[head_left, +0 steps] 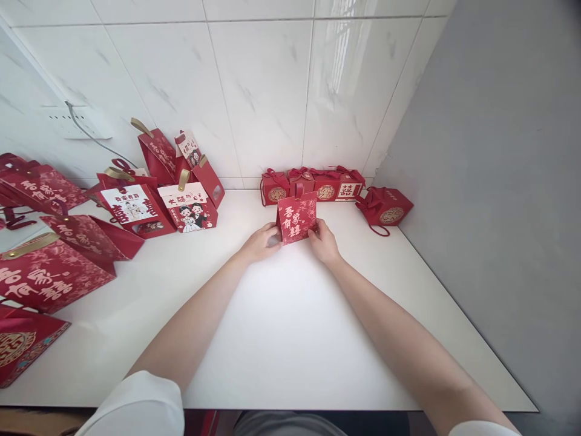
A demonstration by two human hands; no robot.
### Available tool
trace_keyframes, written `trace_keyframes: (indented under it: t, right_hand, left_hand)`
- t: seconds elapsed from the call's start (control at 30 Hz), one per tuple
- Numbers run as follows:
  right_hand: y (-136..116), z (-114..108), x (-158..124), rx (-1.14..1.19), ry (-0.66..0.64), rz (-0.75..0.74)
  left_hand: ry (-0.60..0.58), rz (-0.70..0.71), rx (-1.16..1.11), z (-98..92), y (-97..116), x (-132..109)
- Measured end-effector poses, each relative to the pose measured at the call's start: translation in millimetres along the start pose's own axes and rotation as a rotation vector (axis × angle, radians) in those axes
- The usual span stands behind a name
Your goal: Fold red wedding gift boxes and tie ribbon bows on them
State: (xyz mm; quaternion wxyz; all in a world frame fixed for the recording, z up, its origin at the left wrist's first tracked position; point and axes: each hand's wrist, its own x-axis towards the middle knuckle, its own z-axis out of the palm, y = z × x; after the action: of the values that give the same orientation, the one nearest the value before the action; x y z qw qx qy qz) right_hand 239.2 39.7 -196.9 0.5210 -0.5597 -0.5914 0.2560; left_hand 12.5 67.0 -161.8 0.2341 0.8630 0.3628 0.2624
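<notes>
A small red gift box with pale Chinese characters and a ribbon loop on top stands upright on the white table. My left hand grips its left side near the bottom, fingers curled against the edge. On the opposite side my right hand closes on the lower right edge, thumb on the front face. Just behind it is a row of small red boxes with bows and gold emblems, against the tiled wall.
At right, a red box lies tilted beside the grey panel. Several red gift boxes with gold handles crowd the back left, and larger ones stand along the left edge. A cable hangs from the wall socket.
</notes>
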Motion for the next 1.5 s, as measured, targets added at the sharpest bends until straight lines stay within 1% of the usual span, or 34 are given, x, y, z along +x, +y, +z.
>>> trace_keyframes:
  t: [0.03,0.1,0.2,0.27,0.33,0.4,0.57,0.87,1.0,1.17,1.27,1.37,1.43,1.5]
  right_hand:
    - [0,-1,0,0.002,-0.007,0.013]
    - [-2,-3,-1,0.035,-0.02,0.027]
    - [-6,-4,-2,0.13,-0.045,-0.017]
    - [-8,-4,-3,0.143,-0.054,-0.073]
    - [-9,-3,-3,0.121,-0.057,-0.109]
    - [-9,-2,-4,0.123,-0.075,-0.111]
    - [-9,-2,-4,0.18,-0.154,-0.107]
    - [-10,-2,-4,0.157,-0.154,-0.106]
    - [-11,-3,-4,0.106,-0.142,-0.1]
    - [-12,-3,-6,0.077,-0.076,-0.041]
    - [-12,-1,-9,0.051,-0.04,-0.111]
    - [-13,0,-10,-0.045,-0.006,-0.151]
    - [-13,-1,-11,-0.097,-0.028,-0.142]
    - [-13,-1,-10,-0.12,-0.084,-0.121]
  left_hand:
    - [-0.01,-0.019,-0.006,1.2,-1,0]
    - [0.025,-0.05,-0.05,3.2,-4,2]
    - [0.131,-0.128,-0.232,3.7,-11,5]
    - [0.204,-0.181,-0.321,1.9,-15,7]
    - [0.257,-0.203,-0.337,-0.5,-17,7]
    - [0.281,-0.211,-0.33,-2.3,-16,6]
    - [0.269,-0.232,-0.326,-3.1,-12,5]
    - [0.279,-0.261,-0.318,-4.7,-9,4]
    - [0.293,-0.248,-0.344,-2.7,-11,5]
    - [0.259,-0.235,-0.339,2.1,-18,8]
    - [0.242,-0.233,-0.283,3.4,-20,9]
    - [0.239,-0.223,-0.241,3.9,-17,7]
    - [0.267,-0.174,-0.199,4.5,-12,5]
    - [0.305,-0.051,-0.109,5.5,-4,2]
